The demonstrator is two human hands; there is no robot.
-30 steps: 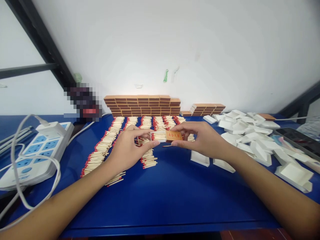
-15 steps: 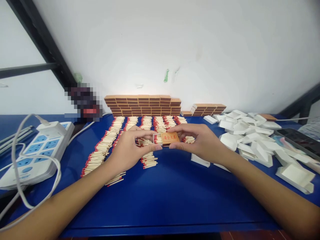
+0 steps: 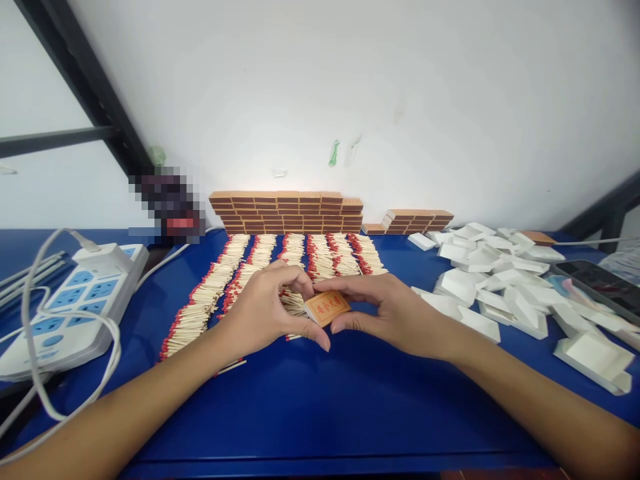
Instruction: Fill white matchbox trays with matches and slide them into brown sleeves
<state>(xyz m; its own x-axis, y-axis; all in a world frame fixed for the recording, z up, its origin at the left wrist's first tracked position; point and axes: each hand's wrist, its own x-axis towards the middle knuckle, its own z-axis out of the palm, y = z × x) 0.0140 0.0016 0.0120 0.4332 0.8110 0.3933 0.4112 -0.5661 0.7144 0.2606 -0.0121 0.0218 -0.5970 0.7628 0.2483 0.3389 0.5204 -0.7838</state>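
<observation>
An orange matchbox [image 3: 328, 307] with red characters on top is tilted above the blue table, its tray slid in. My right hand [image 3: 387, 308] grips it at the right end between thumb and fingers. On the other side my left hand [image 3: 265, 303] curves round the box's left end, thumb and forefinger apart; the forefinger is close to the upper left corner, and I cannot tell if it touches. Behind both hands lie rows of red-tipped matches [image 3: 230, 263], partly hidden by the left hand.
Closed matchboxes [image 3: 285, 213] are stacked along the wall, with a smaller stack [image 3: 417, 219] to the right. White matchbox trays [image 3: 507, 267] are heaped on the right, near a phone [image 3: 600, 283]. A power strip [image 3: 75, 300] with looped white cable lies left on the blue table [image 3: 320, 413].
The matchbox's tray, partly out with matches showing, has been pushed into its sleeve. The box has come lower and turned, and my left thumb has come away from it.
</observation>
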